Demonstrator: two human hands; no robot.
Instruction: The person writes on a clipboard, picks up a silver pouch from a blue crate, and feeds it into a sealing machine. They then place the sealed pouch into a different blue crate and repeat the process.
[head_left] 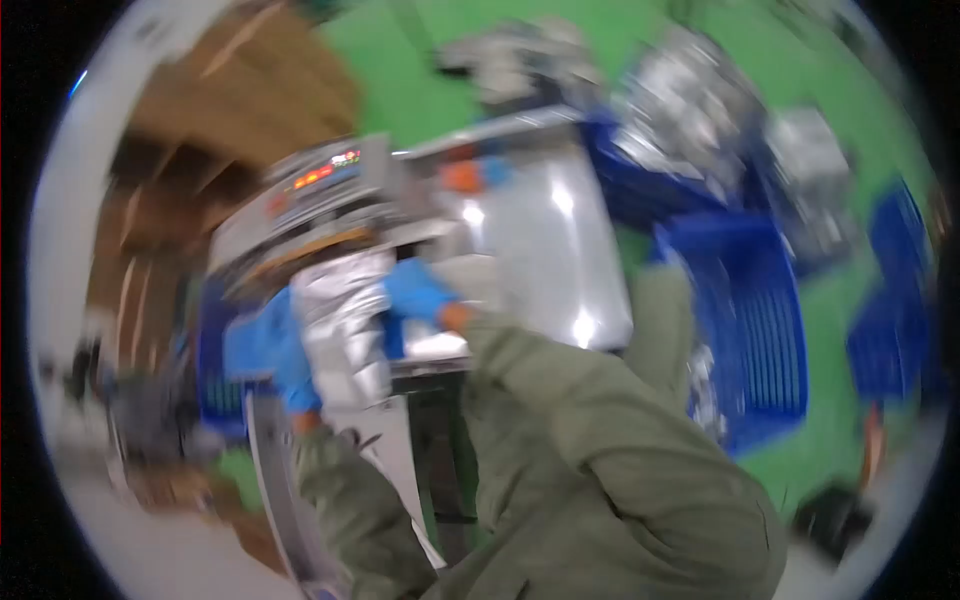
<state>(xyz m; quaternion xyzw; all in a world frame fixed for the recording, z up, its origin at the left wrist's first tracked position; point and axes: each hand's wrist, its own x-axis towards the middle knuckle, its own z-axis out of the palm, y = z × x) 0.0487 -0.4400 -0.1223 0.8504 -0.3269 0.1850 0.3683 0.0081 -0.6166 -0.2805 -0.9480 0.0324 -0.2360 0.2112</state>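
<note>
Between my two blue-gloved hands a silvery bag (345, 325) hangs at the front of a machine (310, 200) with a lit red display. My left hand (285, 350) is at the bag's left edge, its fingers wrapped on the foil. On the bag's upper right side, my right hand (418, 290) is closed at the edge. The bag's upper end lies against the machine's front bar. Motion blur hides the single fingers.
Right of the machine is a metal tray (540, 240) with a small orange and blue item (470, 175). Blue baskets (770, 330) stand on the green floor, one beneath silvery bags (690, 105). Cardboard boxes (260, 90) are stacked at the upper left.
</note>
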